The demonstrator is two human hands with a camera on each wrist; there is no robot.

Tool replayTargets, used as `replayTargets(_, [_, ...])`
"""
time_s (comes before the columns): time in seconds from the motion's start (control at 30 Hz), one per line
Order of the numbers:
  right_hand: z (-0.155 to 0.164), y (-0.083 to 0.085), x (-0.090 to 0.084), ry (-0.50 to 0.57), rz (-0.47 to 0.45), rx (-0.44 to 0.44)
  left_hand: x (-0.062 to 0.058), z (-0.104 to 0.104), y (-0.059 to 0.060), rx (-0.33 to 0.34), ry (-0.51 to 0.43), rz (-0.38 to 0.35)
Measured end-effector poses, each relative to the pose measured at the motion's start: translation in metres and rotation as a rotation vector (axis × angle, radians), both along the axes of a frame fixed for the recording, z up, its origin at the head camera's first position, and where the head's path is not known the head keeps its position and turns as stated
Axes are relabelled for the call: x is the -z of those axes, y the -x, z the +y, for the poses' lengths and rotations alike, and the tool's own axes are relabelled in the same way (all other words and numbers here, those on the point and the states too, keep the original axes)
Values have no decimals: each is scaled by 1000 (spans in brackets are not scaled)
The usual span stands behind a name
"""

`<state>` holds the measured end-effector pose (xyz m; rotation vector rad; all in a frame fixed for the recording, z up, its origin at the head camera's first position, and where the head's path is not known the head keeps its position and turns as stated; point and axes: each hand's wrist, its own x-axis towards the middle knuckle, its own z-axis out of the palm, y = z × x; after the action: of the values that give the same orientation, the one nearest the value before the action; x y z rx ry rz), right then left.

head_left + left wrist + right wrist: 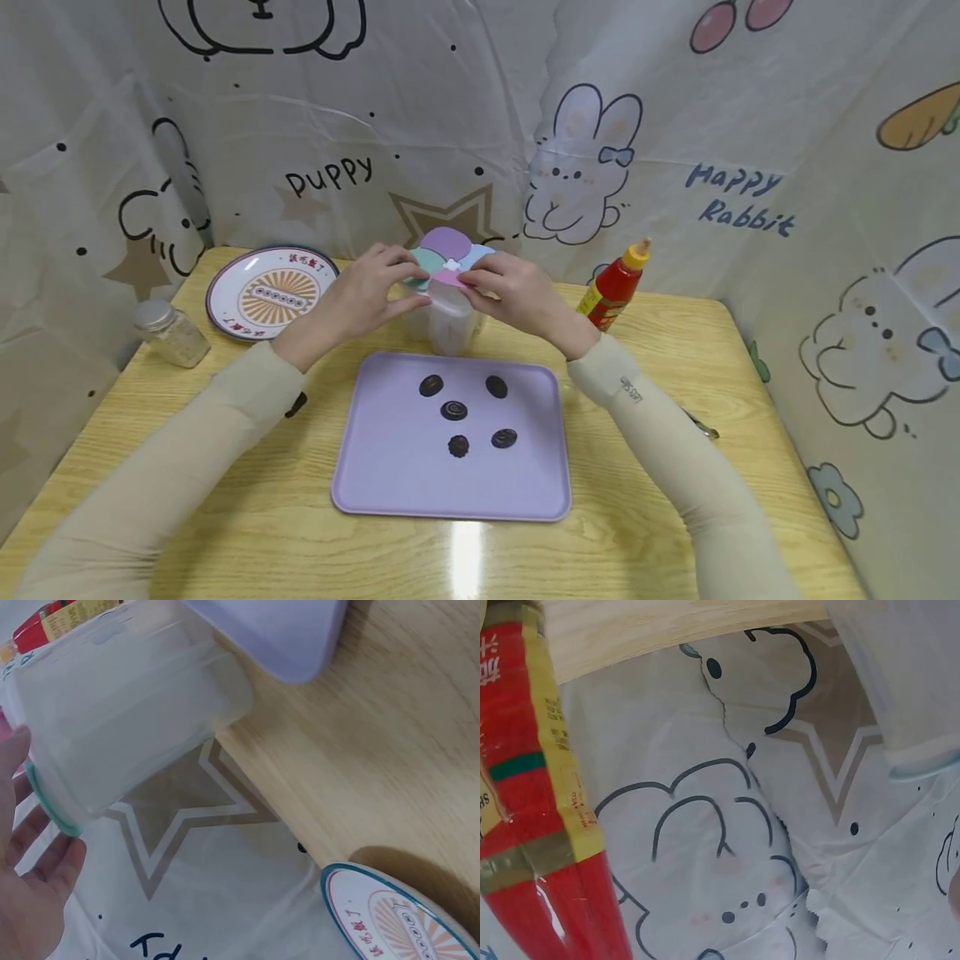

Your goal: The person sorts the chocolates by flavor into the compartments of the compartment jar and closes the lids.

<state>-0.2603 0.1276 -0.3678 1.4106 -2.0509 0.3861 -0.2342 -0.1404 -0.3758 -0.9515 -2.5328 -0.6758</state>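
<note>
Container (450, 321) of clear plastic with a pastel petal lid (447, 257) stands on the counter (247, 508) just behind the purple tray (405, 467). Nearest lies that tray, carrying five dark cookies (453, 410). Beyond it, the left hand (367, 292) has its grip curled round the lid's left edge, and the right hand (517, 292) pinches the right edge. Farther off: a glass jar (168, 332) and patterned plate (262, 292) to the left, a red sauce bottle (617, 285) to the right.
</note>
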Motion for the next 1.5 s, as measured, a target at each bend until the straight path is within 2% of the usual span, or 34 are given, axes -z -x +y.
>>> replayTargets(0.17, [6,3,-2,97,-53,7,-4,1,1,8,20,-29])
replayTargets(0.27, [8,5,-2,139,-76,8,-5,3,1,19,-1,-23])
replayTargets(0.37, [9,7,-2,177,-109,5,-6,8,1,17,-63,-16])
replayTargets(0.53, [8,10,-4,205,-145,12,-7,19,3,-30,-204,-32])
replayTargets(0.7, [5,12,-5,222,-146,37,-9,24,6,-30,-305,-100])
replayTargets(0.83, [7,9,-5,252,-189,57,-10,24,8,-45,-363,-171])
replayTargets(1.0, [28,-8,-4,284,-278,93,-13,23,9,-81,-390,-245])
replayTargets(1.2, [71,-43,4,248,-371,169,-14,23,12,-116,-374,-276])
replayTargets(1.37, [120,-72,21,96,-409,329,-14,24,12,-106,-377,-270])
replayTargets(1.5, [163,-92,42,-49,-440,464,-14,24,12,-99,-377,-276])
